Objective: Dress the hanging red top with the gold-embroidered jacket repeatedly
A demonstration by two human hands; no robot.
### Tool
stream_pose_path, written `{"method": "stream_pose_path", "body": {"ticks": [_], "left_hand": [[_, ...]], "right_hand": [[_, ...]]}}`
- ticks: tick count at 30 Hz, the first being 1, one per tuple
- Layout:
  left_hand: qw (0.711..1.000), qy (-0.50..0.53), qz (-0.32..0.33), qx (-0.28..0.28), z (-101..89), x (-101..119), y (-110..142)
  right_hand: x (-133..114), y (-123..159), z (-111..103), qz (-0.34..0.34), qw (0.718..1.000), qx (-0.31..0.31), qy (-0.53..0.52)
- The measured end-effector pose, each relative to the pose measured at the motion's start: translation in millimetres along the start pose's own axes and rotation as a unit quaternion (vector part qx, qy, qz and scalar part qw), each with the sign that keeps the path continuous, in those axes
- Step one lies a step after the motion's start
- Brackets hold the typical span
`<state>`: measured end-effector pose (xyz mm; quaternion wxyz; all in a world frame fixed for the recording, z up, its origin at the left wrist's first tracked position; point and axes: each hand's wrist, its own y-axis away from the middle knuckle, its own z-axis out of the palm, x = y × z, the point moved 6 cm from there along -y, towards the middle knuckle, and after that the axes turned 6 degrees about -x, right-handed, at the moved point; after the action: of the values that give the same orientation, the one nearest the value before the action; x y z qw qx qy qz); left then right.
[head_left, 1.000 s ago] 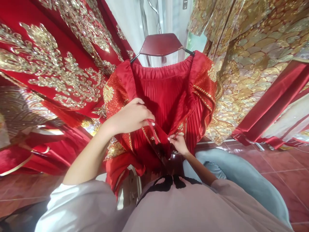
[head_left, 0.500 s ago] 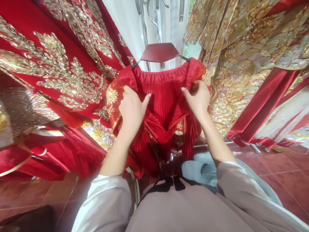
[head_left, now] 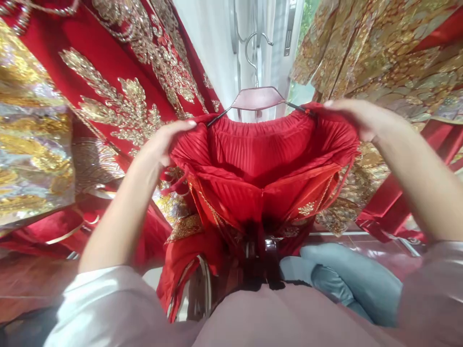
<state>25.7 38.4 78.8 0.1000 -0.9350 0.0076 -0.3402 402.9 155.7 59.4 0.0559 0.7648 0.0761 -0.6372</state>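
A red pleated dress (head_left: 260, 149) with gold trim hangs on a clothes hanger (head_left: 257, 99) in front of me. Its gathered neckline is spread wide, and the front dips into a V. My left hand (head_left: 168, 140) grips the shoulder on the left, thumb on top and the other fingers hidden under the cloth. On the other side my right hand (head_left: 361, 118) holds the opposite shoulder in the same way. The hanger's black arms run into both shoulders, and its metal hook (head_left: 255, 53) points up.
At the left hangs a red garment with gold beading (head_left: 123, 106), beside a gold and silver patterned cloth (head_left: 32, 140). Gold scale-patterned garments (head_left: 347, 62) hang at the right. Behind the hanger is a white curtain (head_left: 206, 43). A tiled floor (head_left: 29, 284) lies below.
Both hands have moved outward from the front of the dress to its shoulders, stretching the neckline wider. The beaded garment at the left looks shifted as the view moved.
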Motion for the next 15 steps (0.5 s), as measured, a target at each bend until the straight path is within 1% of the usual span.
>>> {"method": "stream_pose_path", "body": {"ticks": [1, 2, 3, 5, 6, 7, 8, 10, 13, 15], "left_hand": [[0.999, -0.011, -0.044, 0.005, -7.0, -1.1, -1.2], [0.995, -0.047, -0.081, 0.016, -14.4, -1.7, -2.3], [0.989, -0.109, -0.098, 0.032, -22.4, -0.5, -3.6], [0.964, -0.242, -0.081, 0.071, -36.5, 5.0, -7.8], [0.949, -0.298, -0.063, 0.080, -40.4, 6.7, -10.6], [0.933, -0.345, -0.050, 0.083, -42.3, 6.2, -13.8], [0.921, -0.380, -0.044, 0.079, -42.3, 3.6, -17.3], [0.911, -0.408, -0.048, 0.039, -35.5, -6.1, -24.6], [0.926, -0.365, -0.092, -0.031, -18.8, -24.2, -30.9], [0.936, -0.329, -0.119, -0.048, -9.9, -32.8, -31.5]], "right_hand": [[-3.4, -8.3, -5.4, -0.015, 0.998, -0.015, 0.054], [-7.0, -17.7, -13.2, -0.046, 0.992, -0.018, 0.113], [-11.3, -27.4, -23.3, -0.093, 0.981, -0.007, 0.170], [-19.2, -44.2, -45.2, -0.192, 0.943, 0.030, 0.269], [-21.2, -50.8, -54.9, -0.226, 0.922, 0.045, 0.312], [-21.2, -56.2, -63.7, -0.241, 0.906, 0.058, 0.343], [-19.9, -60.0, -70.5, -0.243, 0.894, 0.068, 0.371], [-14.6, -61.2, -76.7, -0.226, 0.879, 0.078, 0.413], [-3.1, -49.8, -72.6, -0.177, 0.875, 0.097, 0.441], [4.8, -39.4, -66.6, -0.135, 0.881, 0.111, 0.439]]}}
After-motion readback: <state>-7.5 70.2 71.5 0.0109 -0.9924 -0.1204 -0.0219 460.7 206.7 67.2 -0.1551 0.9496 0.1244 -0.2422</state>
